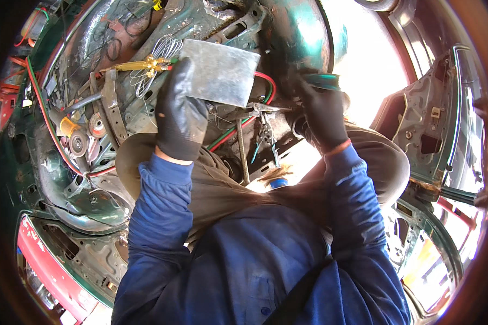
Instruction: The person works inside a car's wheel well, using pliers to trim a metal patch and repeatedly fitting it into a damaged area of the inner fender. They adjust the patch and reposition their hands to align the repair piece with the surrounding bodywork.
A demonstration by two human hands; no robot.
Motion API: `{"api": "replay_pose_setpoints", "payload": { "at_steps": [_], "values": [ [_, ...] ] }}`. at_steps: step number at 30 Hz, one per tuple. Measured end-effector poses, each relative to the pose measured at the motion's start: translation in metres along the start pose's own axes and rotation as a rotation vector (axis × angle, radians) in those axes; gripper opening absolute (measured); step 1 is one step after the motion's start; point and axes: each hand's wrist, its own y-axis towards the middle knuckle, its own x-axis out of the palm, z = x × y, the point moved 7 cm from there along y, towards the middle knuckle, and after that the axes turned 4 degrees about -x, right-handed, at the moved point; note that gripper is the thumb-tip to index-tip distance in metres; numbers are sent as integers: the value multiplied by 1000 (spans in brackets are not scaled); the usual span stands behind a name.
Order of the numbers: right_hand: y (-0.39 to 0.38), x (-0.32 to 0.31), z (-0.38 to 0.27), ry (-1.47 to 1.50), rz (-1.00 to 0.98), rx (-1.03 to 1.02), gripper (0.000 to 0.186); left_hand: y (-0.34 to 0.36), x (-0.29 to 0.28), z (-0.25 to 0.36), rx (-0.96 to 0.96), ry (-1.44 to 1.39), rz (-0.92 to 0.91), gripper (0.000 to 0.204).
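No words, numbers or signs can be read here.

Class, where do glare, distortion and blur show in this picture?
Head view: glare whitens the area between the glossy green curved body panel and grey metal car door; head view: fisheye bends edges near the picture's dark rim; head view: the flat grey metal plate looks sharp, the right black-gloved hand darker and softer.
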Motion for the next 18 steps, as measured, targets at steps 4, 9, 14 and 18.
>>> {"api": "replay_pose_setpoints", "payload": {
  "at_steps": [4, 9, 14, 18],
  "values": [
    [-17, -3, 143, -411, -234, 293, 29, 5, -33, 10, 48, 330, 29, 46],
    [-75, 14, 276, -780, -213, 141, 57, -6, 18, 2, -26, 159, -56, 55],
    [-137, 76, 325, -993, -878, 584, 88, -15, 26, 1, -84, 318, -54, 62],
    [-146, 80, 363, -1056, -874, 666, 94, -8, 33, -6, -123, 346, -91, 64]
  ]
}}
